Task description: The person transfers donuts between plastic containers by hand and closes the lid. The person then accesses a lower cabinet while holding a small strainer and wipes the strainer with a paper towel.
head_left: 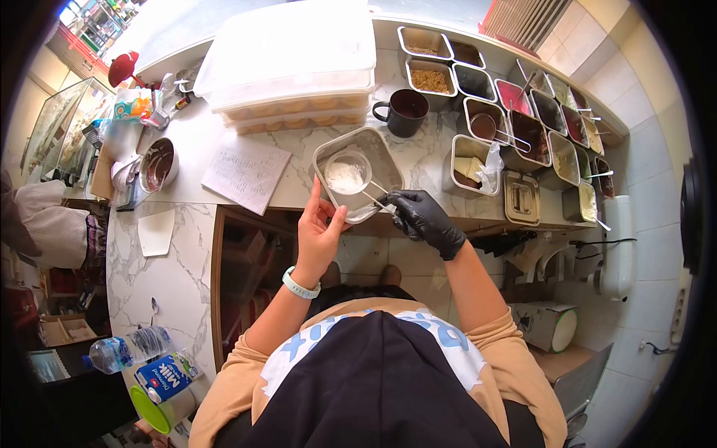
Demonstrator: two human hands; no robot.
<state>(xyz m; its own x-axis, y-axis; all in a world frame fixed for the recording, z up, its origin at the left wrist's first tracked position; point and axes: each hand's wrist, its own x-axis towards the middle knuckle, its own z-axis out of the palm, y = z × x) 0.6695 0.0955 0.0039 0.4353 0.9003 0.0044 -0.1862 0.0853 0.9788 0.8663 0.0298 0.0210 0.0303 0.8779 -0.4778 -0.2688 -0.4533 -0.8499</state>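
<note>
A small round sieve (348, 173) with white powder in it sits over a rectangular metal pan (390, 157) at the counter's front edge. My right hand (427, 222), in a black glove, is closed round the sieve's wire handle. With its index finger along the side and thumb at the near corner, my bare left hand (321, 233) grips the pan. A pale watch band (300, 284) circles the left wrist. The pan's floor is partly hidden by the sieve.
Behind the pan stand a dark mug (408, 113) and stacked plastic boxes (295, 104) of round pale items. Several metal tubs (535, 136) of toppings fill the right side. Leftward lie a written sheet (245, 172), a chocolate-smeared pot (160, 166) and a milk carton (166, 378).
</note>
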